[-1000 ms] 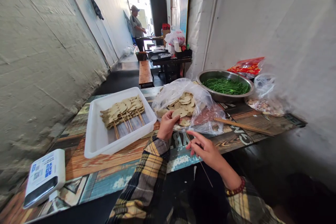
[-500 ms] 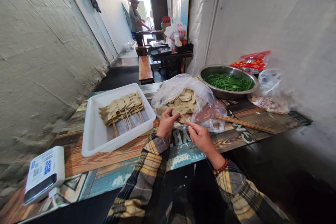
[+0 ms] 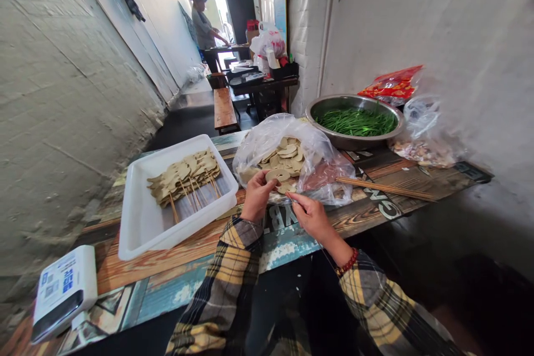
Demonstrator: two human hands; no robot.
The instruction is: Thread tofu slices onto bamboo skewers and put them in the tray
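Observation:
My left hand (image 3: pixel 257 198) pinches a thin, round beige slice (image 3: pixel 277 176) at the mouth of a clear plastic bag (image 3: pixel 261 136). Close to its right, my right hand (image 3: pixel 312 217) has its fingers closed on a thin skewer, mostly hidden by the hand. Inside the bag lies a pile of similar beige slices (image 3: pixel 289 154). To the left stands a white plastic tray (image 3: pixel 126 217) with several skewers of folded beige slices (image 3: pixel 183 173) in a row, their sticks pointing toward me. A bundle of bare wooden skewers (image 3: pixel 386 188) lies right of the bag.
A metal bowl (image 3: pixel 352 143) of long green stalks (image 3: pixel 354 121) stands at the back right. Beside it are a red packet (image 3: pixel 392 84) and another clear bag (image 3: pixel 423 128). A white device (image 3: pixel 64 292) sits front left. Far back, a person (image 3: pixel 203 25) stands at another table.
The camera view has shifted slightly, so the surroundings sit further left. My left hand now shows the round slice more fully, tilted up; my right hand stays close beside it.

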